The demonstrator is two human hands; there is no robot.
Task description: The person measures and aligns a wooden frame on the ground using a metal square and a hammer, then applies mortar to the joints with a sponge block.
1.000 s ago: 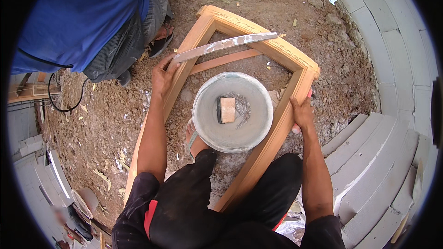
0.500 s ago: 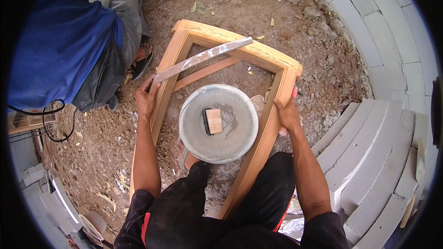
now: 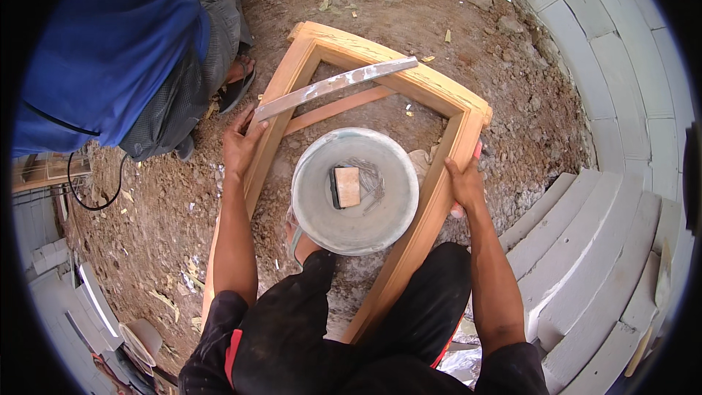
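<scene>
A wooden frame (image 3: 454, 150), like a door or window frame, stretches from between my legs to its far crosspiece. My left hand (image 3: 241, 148) grips its left side, thumb on top, by the near end of a paint-stained strip (image 3: 338, 86) that lies diagonally across the far left corner. My right hand (image 3: 466, 184) is closed round the right side. Something red-pink (image 3: 478, 150) shows behind that hand, too covered to name. Inside the frame stands a grey bucket (image 3: 307, 208) holding a block (image 3: 349, 186) with a dark side and several loose nails (image 3: 375, 183).
A thin wooden brace (image 3: 340, 110) spans the far left corner. At the left a person in a blue top (image 3: 117, 51) stands close to the frame, a black cable (image 3: 95, 206) beside them. Pale blocks (image 3: 578, 256) are stacked at the right. The ground (image 3: 409, 14) is rough soil.
The whole view has shifted, so the frame, bucket and other person appear slightly farther right. Both hands keep their hold on the frame, and the strip still lies across its corner.
</scene>
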